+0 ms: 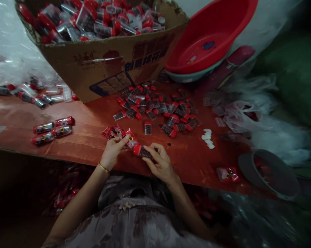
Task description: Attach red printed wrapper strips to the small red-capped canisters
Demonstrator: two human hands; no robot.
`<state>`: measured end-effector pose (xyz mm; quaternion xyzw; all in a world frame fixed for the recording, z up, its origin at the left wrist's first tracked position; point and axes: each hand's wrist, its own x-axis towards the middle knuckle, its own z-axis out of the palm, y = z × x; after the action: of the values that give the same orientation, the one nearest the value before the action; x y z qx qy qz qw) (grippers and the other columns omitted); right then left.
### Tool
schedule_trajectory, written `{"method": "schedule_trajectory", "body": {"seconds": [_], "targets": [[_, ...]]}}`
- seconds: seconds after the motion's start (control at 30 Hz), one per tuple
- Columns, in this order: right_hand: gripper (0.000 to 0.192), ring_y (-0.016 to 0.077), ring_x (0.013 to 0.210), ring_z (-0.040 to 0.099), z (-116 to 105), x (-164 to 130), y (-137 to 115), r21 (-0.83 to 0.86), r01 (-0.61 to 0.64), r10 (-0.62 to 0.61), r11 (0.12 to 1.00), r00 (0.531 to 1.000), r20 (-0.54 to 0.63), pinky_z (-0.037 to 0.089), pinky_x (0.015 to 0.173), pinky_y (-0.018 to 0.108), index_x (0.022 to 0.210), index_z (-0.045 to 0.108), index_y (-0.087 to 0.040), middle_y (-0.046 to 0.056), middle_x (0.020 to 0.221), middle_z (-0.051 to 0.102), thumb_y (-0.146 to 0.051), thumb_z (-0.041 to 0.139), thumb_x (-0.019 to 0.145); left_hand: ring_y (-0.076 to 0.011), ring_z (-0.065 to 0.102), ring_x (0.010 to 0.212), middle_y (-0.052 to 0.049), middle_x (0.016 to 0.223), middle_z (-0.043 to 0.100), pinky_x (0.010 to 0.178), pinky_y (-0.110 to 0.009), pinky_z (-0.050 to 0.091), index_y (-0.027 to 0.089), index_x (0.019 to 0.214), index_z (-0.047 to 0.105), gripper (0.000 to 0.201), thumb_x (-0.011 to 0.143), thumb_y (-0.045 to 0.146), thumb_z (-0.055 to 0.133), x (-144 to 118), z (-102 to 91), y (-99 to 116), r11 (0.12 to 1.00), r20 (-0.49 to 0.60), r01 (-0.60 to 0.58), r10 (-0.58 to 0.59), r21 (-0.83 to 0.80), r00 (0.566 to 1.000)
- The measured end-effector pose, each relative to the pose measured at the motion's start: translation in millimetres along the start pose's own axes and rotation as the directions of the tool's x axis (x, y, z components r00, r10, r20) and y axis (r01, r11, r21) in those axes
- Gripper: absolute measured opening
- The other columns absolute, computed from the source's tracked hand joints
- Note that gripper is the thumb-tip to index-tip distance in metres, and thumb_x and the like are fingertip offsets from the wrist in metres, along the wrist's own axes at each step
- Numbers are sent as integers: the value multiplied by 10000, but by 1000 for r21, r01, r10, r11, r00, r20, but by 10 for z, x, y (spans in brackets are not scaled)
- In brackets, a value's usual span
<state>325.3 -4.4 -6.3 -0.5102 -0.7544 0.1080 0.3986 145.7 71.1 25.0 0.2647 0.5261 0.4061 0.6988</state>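
My left hand (pixel 114 150) pinches a red printed plastic sleeve (pixel 131 138) between thumb and fingers. In my right hand (pixel 159 160) is a small clear bottle (pixel 144 151) with a red cap and dark contents. Its capped end meets the lower end of the sleeve; whether it is inside the opening I cannot tell. More flat red sleeves (pixel 111 132) lie on the table just beyond my left hand. A single bottle (pixel 148 127) rests a little beyond my hands, in front of a loose pile of similar bottles (pixel 155 106).
A cardboard box (pixel 103 65) full of bottles stands at the back left. Several wrapped bottles (pixel 52 131) lie at the left. A red basin (pixel 209 38) leans at the back. At the right are white pieces (pixel 208 138), a red packet (pixel 227 174) and a grey container (pixel 248 165).
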Motion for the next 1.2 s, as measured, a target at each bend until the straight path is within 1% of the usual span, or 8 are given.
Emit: {"method": "schedule_trajectory", "body": {"seconds": [0.27,0.37,0.53,0.67,0.83,0.97,1.1,1.2], "targets": [[452,189,946,553,56,12,-34,15,5,-4,1000,997,-82,511,803,334,1282,493,-253,89,1033,512,-208,564,837,-93,582,539,-15,653,694,565,-212,475,129,684,700,394,404,361,851,-78,54,-44,999,83,-44,46,-20,995],[443,191,941,557,122,4,-80,9,-41,42,999,993,-109,512,799,333,1275,500,-240,94,1037,518,-224,561,837,-103,585,552,-10,642,686,589,-233,486,129,683,695,382,410,343,852,-98,100,-121,997,92,-59,63,-45,994],[419,201,925,578,275,19,-190,-45,-131,118,990,967,-224,522,798,334,1272,499,-218,108,1027,540,-237,523,853,-89,575,556,-10,651,675,592,-222,474,127,696,675,369,455,359,833,-126,219,-246,983,48,-70,80,-171,996],[423,203,915,586,325,62,-225,-44,-134,116,990,950,-290,532,788,333,1285,473,-227,107,1009,554,-229,510,864,-69,560,557,6,651,654,582,-193,458,143,682,642,352,477,369,817,-156,307,-292,962,-28,-81,77,-260,997],[422,200,932,584,296,76,-216,-41,-120,103,992,948,-300,533,801,331,1275,477,-234,101,1022,557,-212,529,857,-68,560,575,10,676,653,602,-195,458,149,702,642,327,503,343,814,-167,308,-319,954,5,-82,87,-287,996],[411,197,953,591,312,97,-235,-48,-133,115,990,956,-271,529,828,329,1274,481,-237,102,1044,558,-220,515,864,-77,569,608,-2,710,668,609,-190,459,142,752,671,350,505,338,822,-181,283,-344,961,62,-83,103,-264,993],[415,194,976,594,327,147,-268,-20,-123,113,992,959,-260,520,856,312,1267,485,-233,100,1058,578,-226,534,855,-84,520,541,8,585,618,559,-199,441,146,662,666,337,677,483,678,-180,206,-311,964,67,-227,238,-138,969],[414,196,973,603,311,172,-286,-8,-114,108,993,958,-268,519,863,316,1260,486,-218,104,1049,599,-231,540,850,-108,544,590,-5,620,637,614,-219,459,139,676,685,354,730,484,621,-162,137,-264,946,99,-322,317,33,943]]}}
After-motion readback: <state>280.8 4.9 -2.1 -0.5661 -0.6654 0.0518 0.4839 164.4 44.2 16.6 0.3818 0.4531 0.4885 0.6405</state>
